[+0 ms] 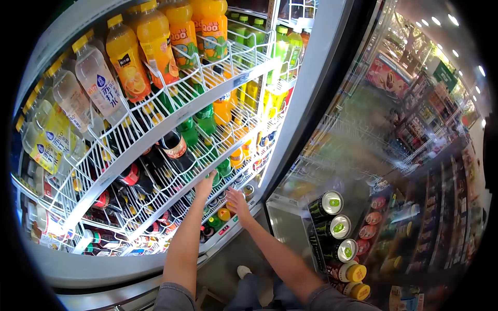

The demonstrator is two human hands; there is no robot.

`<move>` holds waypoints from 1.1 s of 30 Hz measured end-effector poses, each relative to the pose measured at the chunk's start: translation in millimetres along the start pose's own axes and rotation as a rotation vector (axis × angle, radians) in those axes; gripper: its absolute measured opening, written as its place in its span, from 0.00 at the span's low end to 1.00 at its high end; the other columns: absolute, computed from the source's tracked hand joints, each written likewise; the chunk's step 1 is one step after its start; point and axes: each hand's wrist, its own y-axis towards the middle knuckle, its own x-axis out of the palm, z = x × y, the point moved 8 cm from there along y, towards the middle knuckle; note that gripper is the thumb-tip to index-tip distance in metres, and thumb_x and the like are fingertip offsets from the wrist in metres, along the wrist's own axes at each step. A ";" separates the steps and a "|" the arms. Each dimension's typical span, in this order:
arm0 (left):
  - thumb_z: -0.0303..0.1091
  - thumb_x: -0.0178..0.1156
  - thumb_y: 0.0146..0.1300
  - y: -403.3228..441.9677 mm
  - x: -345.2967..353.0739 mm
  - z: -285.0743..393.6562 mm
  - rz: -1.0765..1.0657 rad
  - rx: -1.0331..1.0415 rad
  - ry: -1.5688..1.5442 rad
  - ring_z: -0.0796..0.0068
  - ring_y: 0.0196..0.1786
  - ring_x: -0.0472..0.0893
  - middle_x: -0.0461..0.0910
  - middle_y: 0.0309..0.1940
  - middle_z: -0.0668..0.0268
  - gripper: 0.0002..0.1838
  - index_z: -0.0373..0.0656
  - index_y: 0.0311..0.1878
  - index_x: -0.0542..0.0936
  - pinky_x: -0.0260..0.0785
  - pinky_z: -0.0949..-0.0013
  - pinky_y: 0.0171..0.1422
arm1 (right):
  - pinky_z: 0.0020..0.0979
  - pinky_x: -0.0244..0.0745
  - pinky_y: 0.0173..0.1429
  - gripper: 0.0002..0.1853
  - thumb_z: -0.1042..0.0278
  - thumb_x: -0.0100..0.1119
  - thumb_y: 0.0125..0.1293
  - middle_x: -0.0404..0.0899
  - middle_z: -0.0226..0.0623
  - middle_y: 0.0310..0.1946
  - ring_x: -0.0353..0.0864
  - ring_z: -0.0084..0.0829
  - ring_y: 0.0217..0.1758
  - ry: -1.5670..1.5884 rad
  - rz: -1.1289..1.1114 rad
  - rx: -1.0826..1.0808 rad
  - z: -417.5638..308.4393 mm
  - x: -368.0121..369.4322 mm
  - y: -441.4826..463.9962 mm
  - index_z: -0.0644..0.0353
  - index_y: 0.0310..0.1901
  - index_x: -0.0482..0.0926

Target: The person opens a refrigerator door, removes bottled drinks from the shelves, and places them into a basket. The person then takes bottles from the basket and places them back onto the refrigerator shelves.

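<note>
My left hand [205, 185] reaches to the front edge of a white wire shelf [179, 199] inside the drinks fridge. Green bottles [224, 168] stand close beside its fingertips. Its fingers are mostly hidden, so I cannot tell whether they grip anything. My right hand [237, 205] is lower and to the right, with its fingers apart and nothing in it. It is in front of the lower shelves, near small bottles with orange and green caps [224, 214].
Orange juice bottles [155, 44] and clear bottles [101, 83] fill the upper shelf; dark cola bottles [174, 145] lie below. The fridge's door frame [311, 103] stands at right. Beyond it are black cans with green tabs [332, 203] and yellow-capped bottles [356, 272].
</note>
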 end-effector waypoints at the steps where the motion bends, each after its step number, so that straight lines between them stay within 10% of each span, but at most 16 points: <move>1: 0.57 0.63 0.63 -4.2 -3.8 5.4 -0.009 0.033 -0.031 0.43 0.57 0.78 0.80 0.54 0.45 0.30 0.40 0.56 0.80 0.67 0.53 0.63 | 0.44 0.58 0.74 0.37 0.30 0.29 0.75 0.66 0.36 0.71 0.64 0.36 0.74 -0.021 0.017 0.003 -0.5 -4.9 1.6 0.48 0.74 0.62; 6: 0.46 0.69 0.60 -34.4 -16.7 7.6 0.080 0.283 -0.204 0.46 0.58 0.76 0.81 0.52 0.48 0.25 0.42 0.55 0.81 0.65 0.53 0.64 | 0.42 0.59 0.73 0.34 0.37 0.34 0.77 0.64 0.38 0.72 0.64 0.34 0.74 -0.105 -0.002 -0.080 -8.7 0.9 3.9 0.49 0.75 0.60; 11: 0.35 0.74 0.53 -74.6 -48.4 41.5 0.176 0.331 -0.132 0.57 0.51 0.78 0.79 0.45 0.58 0.24 0.49 0.56 0.83 0.69 0.59 0.58 | 0.29 0.65 0.70 0.38 0.83 0.54 0.65 0.64 0.46 0.71 0.69 0.34 0.71 -0.461 -0.026 -0.401 -22.7 2.8 5.2 0.57 0.77 0.55; 24: 0.50 0.70 0.60 -175.9 -112.1 49.3 0.070 -0.022 -0.331 0.69 0.33 0.75 0.73 0.30 0.61 0.24 0.33 0.39 0.82 0.67 0.66 0.39 | 0.36 0.75 0.60 0.43 0.51 0.75 0.56 0.79 0.43 0.58 0.80 0.32 0.56 -0.789 -0.418 -0.174 -80.4 52.8 -136.5 0.62 0.69 0.67; 33: 0.41 0.54 0.75 -279.9 -120.3 65.6 -0.271 -0.177 -0.952 0.80 0.47 0.78 0.80 0.48 0.66 0.22 0.40 0.66 0.74 0.72 0.73 0.52 | 0.30 0.73 0.61 0.33 0.57 0.69 0.65 0.79 0.34 0.56 0.78 0.24 0.56 -0.573 -0.368 -0.097 -102.2 62.2 -217.9 0.64 0.67 0.70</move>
